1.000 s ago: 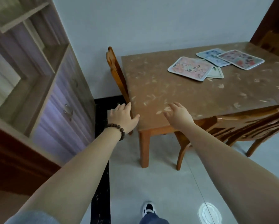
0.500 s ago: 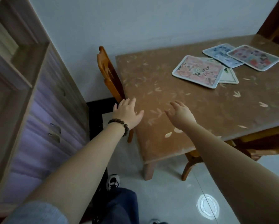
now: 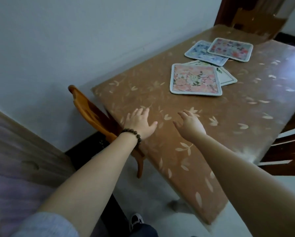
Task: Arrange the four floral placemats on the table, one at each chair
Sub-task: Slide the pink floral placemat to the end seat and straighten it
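Note:
Several floral placemats lie bunched on the brown leaf-patterned table [image 3: 160,151]. A pink mat [image 3: 195,79] is nearest and partly covers a white mat [image 3: 226,76]. Farther back, a red-flowered mat [image 3: 230,49] overlaps a blue mat [image 3: 200,52]. My left hand [image 3: 139,123], with a bead bracelet at the wrist, hovers over the table's near left edge, fingers apart and empty. My right hand [image 3: 190,124] reaches over the tabletop beside it, fingers spread and empty. Both hands are well short of the pink mat.
A wooden chair [image 3: 92,115] is tucked against the table's left end, just under my left wrist. Another chair [image 3: 286,147] stands at the right side and one [image 3: 256,21] at the far end. A cabinet [image 3: 15,159] stands at the left; a wall runs behind.
I have stepped closer and my view has swung right. Both hands have moved forward from the table's corner to over the tabletop, nearer the mats. The mats have not moved.

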